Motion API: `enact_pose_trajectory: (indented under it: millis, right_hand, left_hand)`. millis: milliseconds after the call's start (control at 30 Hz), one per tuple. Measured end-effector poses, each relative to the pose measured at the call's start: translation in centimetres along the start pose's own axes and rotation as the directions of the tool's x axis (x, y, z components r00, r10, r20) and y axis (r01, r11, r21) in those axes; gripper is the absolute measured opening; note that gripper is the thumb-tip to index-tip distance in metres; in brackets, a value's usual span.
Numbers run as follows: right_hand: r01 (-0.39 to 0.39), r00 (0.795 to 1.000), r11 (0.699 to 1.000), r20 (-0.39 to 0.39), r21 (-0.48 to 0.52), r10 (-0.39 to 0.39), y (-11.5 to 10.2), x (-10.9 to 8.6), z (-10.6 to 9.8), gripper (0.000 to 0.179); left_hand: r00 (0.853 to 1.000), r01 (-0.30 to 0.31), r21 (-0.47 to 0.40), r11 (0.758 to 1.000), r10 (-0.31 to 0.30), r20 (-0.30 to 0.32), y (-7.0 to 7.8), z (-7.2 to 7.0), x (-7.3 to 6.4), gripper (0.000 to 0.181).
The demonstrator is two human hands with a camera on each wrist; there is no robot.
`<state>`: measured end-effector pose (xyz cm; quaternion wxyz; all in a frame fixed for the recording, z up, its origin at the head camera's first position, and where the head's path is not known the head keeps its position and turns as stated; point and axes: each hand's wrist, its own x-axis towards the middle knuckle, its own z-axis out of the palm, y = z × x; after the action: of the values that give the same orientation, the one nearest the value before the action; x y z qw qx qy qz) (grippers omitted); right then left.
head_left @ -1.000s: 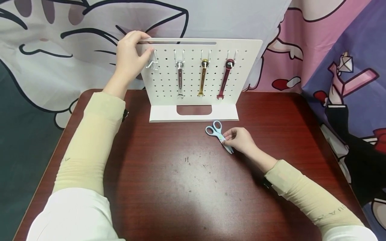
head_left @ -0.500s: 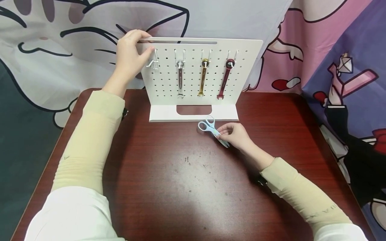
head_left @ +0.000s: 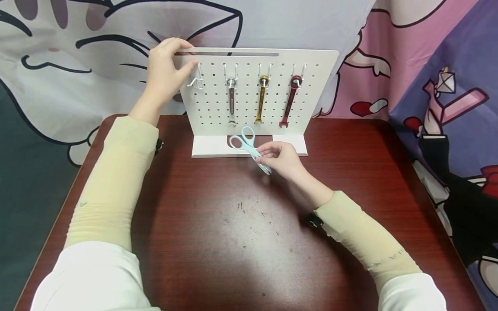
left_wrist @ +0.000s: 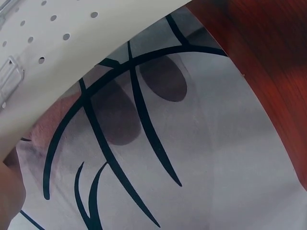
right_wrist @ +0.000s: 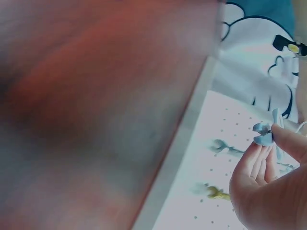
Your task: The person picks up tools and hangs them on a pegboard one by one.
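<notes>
My left hand [head_left: 165, 71] grips the upper left corner of a white pegboard [head_left: 212, 110], thumb in front and fingers over the top edge. Between the thumb and fingers of my right hand [head_left: 283, 160] are light blue scissors [head_left: 247, 146], pinched around the blades. Their two handle loops point up and left, overlapping the board's base in the head view. On the board hang a silver wrench [head_left: 231, 101], a gold wrench [head_left: 260, 103] and a red wrench [head_left: 289, 103]. A bare wire hook [head_left: 196, 82] sits beside my left thumb.
The pegboard stands toward the back of a dark red-brown wooden table [head_left: 210, 233]. Right behind it hangs a printed cloth [head_left: 295, 26] with cartoon figures, running on to the right side. Dark floor [head_left: 35, 203] shows beyond the table's left edge.
My right hand has carried the scissors left and toward the board, from over the table to in front of the board's base. The left hand has stayed at the corner.
</notes>
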<state>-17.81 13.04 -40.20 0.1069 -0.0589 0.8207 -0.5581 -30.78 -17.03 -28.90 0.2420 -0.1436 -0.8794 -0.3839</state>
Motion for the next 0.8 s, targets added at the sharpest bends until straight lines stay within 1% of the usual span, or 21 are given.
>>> enact_pose_trajectory:
  millis: [300, 533, 667, 733, 800]
  right_hand:
    - [0.038, 0.999, 0.997, -0.006, 0.069, -0.037, -3.4, 1.9, 2.0, 0.028]
    - [0.117, 0.993, 0.984, -0.044, 0.132, -0.112, -5.6, 3.2, 3.3, 0.027]
    - [0.119, 0.991, 0.980, -0.073, 0.159, -0.109, -6.7, 3.7, 3.8, 0.027]
    - [0.108, 0.992, 0.976, -0.088, 0.187, -0.093, -7.2, 4.0, 4.1, 0.027]
    - [0.117, 0.990, 0.970, -0.104, 0.215, -0.096, -7.7, 4.3, 4.4, 0.027]
  left_hand:
    - [1.000, -0.017, 0.007, 1.000, 0.017, -0.002, 0.0, -0.1, 0.0, 0.027]
    - [1.000, -0.029, 0.004, 1.000, 0.029, -0.008, -0.2, -0.1, 0.0, 0.027]
    - [0.999, -0.037, 0.002, 0.999, 0.037, -0.013, -0.2, 0.0, 0.0, 0.027]
    - [0.999, -0.037, 0.002, 0.999, 0.037, -0.014, -0.2, 0.0, 0.0, 0.027]
    - [0.999, -0.036, 0.001, 0.999, 0.036, -0.014, -0.1, 0.0, 0.0, 0.027]
